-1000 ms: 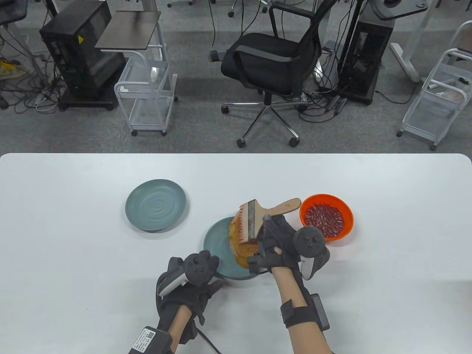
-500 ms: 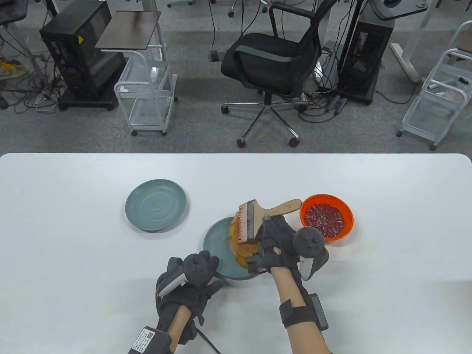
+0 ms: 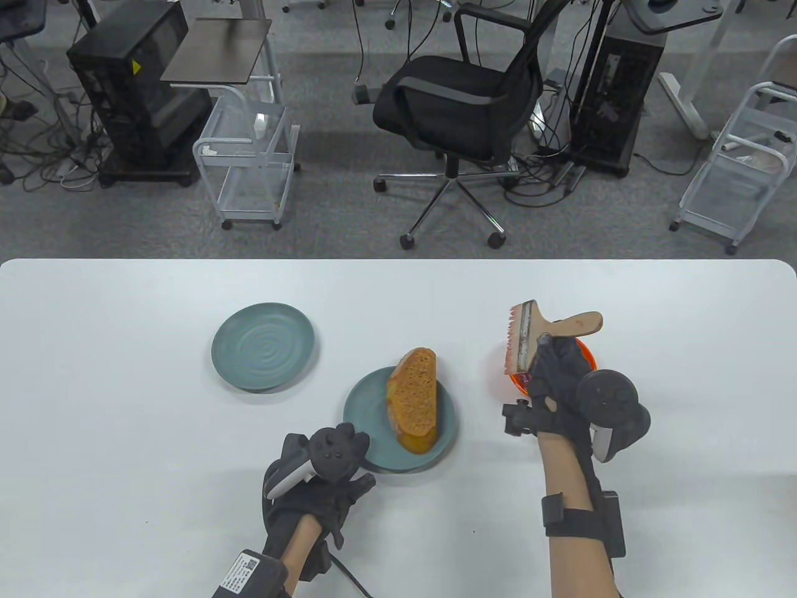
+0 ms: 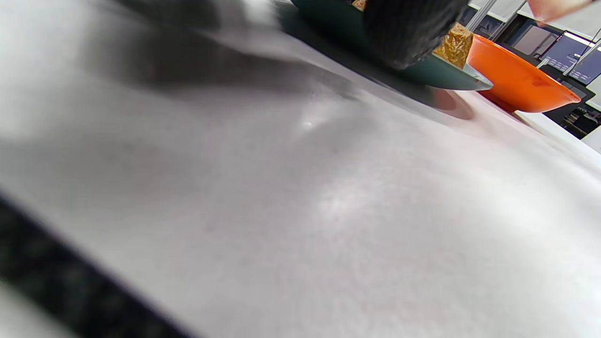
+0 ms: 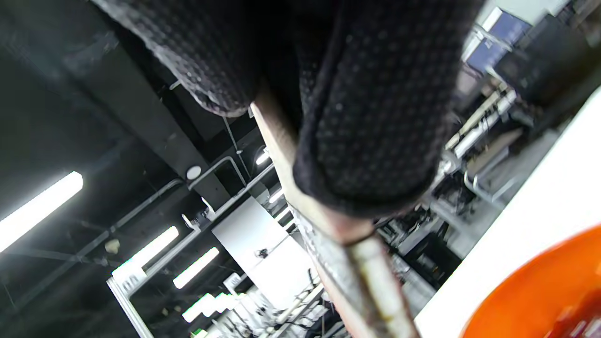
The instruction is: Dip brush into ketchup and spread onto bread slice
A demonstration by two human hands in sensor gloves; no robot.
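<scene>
Bread slice (image 3: 413, 398), orange-brown w/ darker crust, lies on the right half of a round grey-green plate (image 3: 367, 418) near the middle of the white desk (image 3: 124, 448). Its long axis runs near-to-far; far end pokes just past the plate's far rim, near end sits inside the near rim.

Wide flat paintbrush w/ wooden handle (image 3: 542, 330) is held up over the orange plastic bowl of ketchup (image 4: 516, 80), to the right of the plate. Bristles, stained red, point left; metal ferrule next to them; handle end points right & a bit far. Brush's long axis runs left-right, head edge running near-far. Right hand (image 3: 560, 386) grips the handle, fingers (image 5: 366, 117) curled round it, as the right wrist view shows close up; bowl is mostly hidden under that hand in the table view.

Left hand (image 3: 324, 479) rests on the desk at the plate's near-left rim; a fingertip appears to touch the rim in the left wrist view. Tracker hides the fingers in the table view, so can't tell whether they're spread or curled.

Second grey-green plate w/ ring pattern (image 3: 263, 346) sits far-left, well apart from the rest. Open room: broad bare strip along the far edge of the desk, whole left side, & right of the bowl out to the right edge. Gap betw. plate and bowl is narrow.
</scene>
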